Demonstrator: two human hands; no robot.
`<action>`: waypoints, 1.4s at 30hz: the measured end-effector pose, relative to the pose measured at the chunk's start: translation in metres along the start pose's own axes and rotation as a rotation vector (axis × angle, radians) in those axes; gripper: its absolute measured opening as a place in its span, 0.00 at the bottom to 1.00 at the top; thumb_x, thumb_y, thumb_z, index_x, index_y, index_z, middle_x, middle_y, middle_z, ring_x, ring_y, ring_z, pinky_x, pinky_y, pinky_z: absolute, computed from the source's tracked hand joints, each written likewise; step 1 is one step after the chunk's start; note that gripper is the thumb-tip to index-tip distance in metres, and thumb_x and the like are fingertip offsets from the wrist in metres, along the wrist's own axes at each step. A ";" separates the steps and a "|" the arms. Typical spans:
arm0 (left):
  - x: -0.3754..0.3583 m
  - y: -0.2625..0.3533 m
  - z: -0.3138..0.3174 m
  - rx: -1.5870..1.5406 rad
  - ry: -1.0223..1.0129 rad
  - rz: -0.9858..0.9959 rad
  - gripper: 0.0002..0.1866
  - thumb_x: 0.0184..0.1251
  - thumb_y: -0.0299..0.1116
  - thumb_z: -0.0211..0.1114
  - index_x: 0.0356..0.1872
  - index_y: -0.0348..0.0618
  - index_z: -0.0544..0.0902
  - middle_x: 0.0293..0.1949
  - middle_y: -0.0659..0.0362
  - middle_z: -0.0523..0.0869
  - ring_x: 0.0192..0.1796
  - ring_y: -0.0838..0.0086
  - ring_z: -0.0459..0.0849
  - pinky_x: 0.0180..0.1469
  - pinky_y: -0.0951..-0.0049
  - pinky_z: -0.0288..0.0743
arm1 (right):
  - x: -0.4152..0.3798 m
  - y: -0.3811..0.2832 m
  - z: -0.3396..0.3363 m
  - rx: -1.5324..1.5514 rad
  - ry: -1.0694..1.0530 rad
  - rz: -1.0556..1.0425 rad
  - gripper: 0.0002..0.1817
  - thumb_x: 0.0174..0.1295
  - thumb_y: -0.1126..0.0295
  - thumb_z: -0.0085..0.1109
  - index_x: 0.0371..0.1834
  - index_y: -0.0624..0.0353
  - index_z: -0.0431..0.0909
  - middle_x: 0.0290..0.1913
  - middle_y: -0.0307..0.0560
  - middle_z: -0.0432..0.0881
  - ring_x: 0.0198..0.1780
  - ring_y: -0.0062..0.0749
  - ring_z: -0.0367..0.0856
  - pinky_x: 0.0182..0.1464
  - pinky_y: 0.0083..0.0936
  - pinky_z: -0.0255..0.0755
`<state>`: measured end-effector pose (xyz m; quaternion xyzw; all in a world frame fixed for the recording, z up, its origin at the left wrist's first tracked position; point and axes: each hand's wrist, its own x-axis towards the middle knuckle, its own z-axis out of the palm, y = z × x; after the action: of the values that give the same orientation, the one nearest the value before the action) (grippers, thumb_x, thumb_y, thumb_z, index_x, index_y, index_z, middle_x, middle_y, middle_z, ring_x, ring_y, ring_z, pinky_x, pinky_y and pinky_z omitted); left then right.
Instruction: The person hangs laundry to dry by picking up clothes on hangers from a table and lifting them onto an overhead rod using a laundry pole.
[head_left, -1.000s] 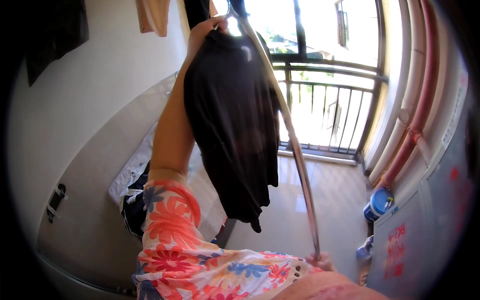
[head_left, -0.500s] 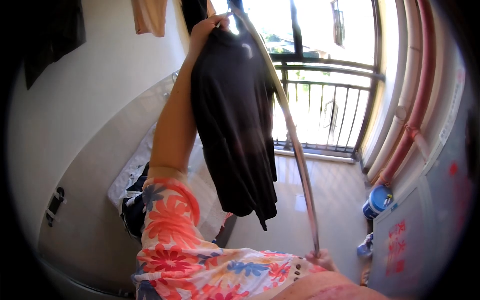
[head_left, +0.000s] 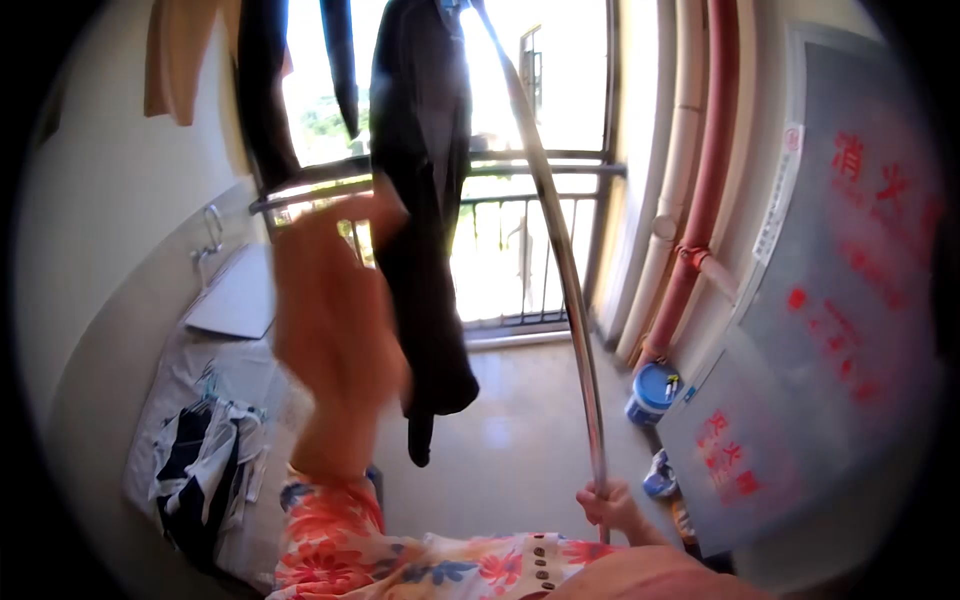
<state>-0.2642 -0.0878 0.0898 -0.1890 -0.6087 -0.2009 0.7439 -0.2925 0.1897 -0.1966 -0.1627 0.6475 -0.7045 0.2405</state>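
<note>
A black garment (head_left: 420, 200) hangs from above in front of the bright window, its hem near waist height. My left hand (head_left: 335, 250) is blurred in motion just left of the garment, lowered away from its top, with nothing seen in it. My right hand (head_left: 605, 502) is closed around the lower end of a long metal pole (head_left: 565, 270) that rises in a curve to the top of the view, beside the garment. A floral sleeve covers my left upper arm.
Other clothes (head_left: 265, 90) and a beige garment (head_left: 180, 60) hang at upper left. A sink with a tap (head_left: 215, 235) and a pile of laundry (head_left: 200, 470) lie left. Balcony railing (head_left: 520, 250), red pipe (head_left: 700, 200), blue tub (head_left: 652, 392) and a grey panel (head_left: 830, 330) stand right.
My left hand let go of the black garment's top and dropped down; the garment now hangs on its own. The view swung right. My right hand still grips the pole.
</note>
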 end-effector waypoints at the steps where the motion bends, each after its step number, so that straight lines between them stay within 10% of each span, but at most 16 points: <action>1: -0.018 0.013 0.006 -0.242 -0.174 0.058 0.11 0.58 0.30 0.54 0.40 0.36 0.76 0.35 0.54 0.79 0.35 0.69 0.78 0.35 0.76 0.71 | 0.003 -0.004 0.000 0.016 0.009 -0.023 0.15 0.56 0.69 0.55 0.14 0.57 0.68 0.09 0.32 0.65 0.10 0.13 0.61 0.11 0.13 0.53; 4: -0.075 0.047 0.034 -0.766 -0.650 -0.191 0.15 0.53 0.26 0.60 0.43 0.33 0.73 0.41 0.51 0.78 0.38 0.66 0.78 0.37 0.73 0.72 | 0.011 -0.024 -0.005 0.125 0.013 -0.043 0.14 0.57 0.70 0.54 0.15 0.58 0.67 0.10 0.32 0.63 0.09 0.13 0.59 0.11 0.13 0.52; 9: -0.132 0.047 0.136 -1.361 -0.550 -0.876 0.29 0.50 0.22 0.63 0.52 0.47 0.59 0.48 0.56 0.68 0.42 0.73 0.76 0.38 0.74 0.74 | 0.027 -0.059 -0.021 0.211 0.081 -0.059 0.12 0.59 0.72 0.51 0.18 0.58 0.66 0.10 0.32 0.59 0.08 0.14 0.55 0.10 0.14 0.49; 13: -0.118 0.052 0.202 -1.784 -0.660 -1.268 0.20 0.57 0.27 0.58 0.50 0.42 0.62 0.27 0.59 0.75 0.25 0.78 0.77 0.26 0.80 0.71 | 0.039 -0.075 -0.054 0.303 -0.007 -0.078 0.11 0.59 0.73 0.51 0.19 0.58 0.65 0.10 0.32 0.57 0.09 0.15 0.53 0.10 0.15 0.47; 15: -0.102 0.069 0.222 -1.662 -0.689 -1.252 0.10 0.60 0.30 0.56 0.40 0.39 0.69 0.13 0.64 0.68 0.12 0.82 0.64 0.12 0.80 0.56 | 0.043 -0.084 -0.070 0.293 -0.024 -0.072 0.11 0.58 0.73 0.51 0.19 0.57 0.65 0.11 0.32 0.56 0.09 0.16 0.54 0.10 0.17 0.47; 22: -0.070 0.081 0.320 -1.396 -0.534 -1.077 0.07 0.59 0.31 0.54 0.28 0.38 0.69 0.10 0.64 0.66 0.08 0.81 0.63 0.10 0.80 0.58 | 0.011 -0.042 -0.152 -0.446 0.404 -0.022 0.11 0.56 0.65 0.56 0.25 0.60 0.67 0.15 0.36 0.68 0.13 0.18 0.65 0.15 0.18 0.61; 31: -0.016 0.086 0.397 -1.466 -0.462 -1.004 0.10 0.56 0.33 0.56 0.27 0.37 0.68 0.13 0.64 0.67 0.09 0.81 0.63 0.09 0.80 0.57 | 0.012 -0.014 -0.191 -0.248 0.747 -0.439 0.11 0.57 0.64 0.54 0.28 0.59 0.66 0.15 0.37 0.67 0.13 0.18 0.65 0.14 0.16 0.60; 39: 0.001 0.077 0.421 -0.995 -0.784 -0.447 0.34 0.54 0.40 0.58 0.56 0.31 0.54 0.22 0.53 0.76 0.25 0.69 0.77 0.29 0.72 0.73 | 0.066 -0.167 -0.183 -0.268 0.879 -0.637 0.18 0.55 0.57 0.56 0.21 0.55 0.60 0.11 0.34 0.60 0.08 0.17 0.58 0.07 0.16 0.52; 42: -0.039 0.075 0.412 -0.935 -0.759 -0.252 0.36 0.51 0.38 0.61 0.61 0.45 0.53 0.39 0.49 0.78 0.35 0.64 0.80 0.41 0.69 0.72 | 0.090 -0.233 -0.217 -0.299 0.827 -0.714 0.18 0.56 0.54 0.54 0.21 0.53 0.61 0.11 0.33 0.58 0.08 0.16 0.56 0.07 0.16 0.50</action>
<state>-0.5729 0.1949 0.1258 -0.4802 -0.6960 -0.4519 0.2843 -0.5141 0.3316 0.0031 -0.1144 0.6854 -0.6479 -0.3121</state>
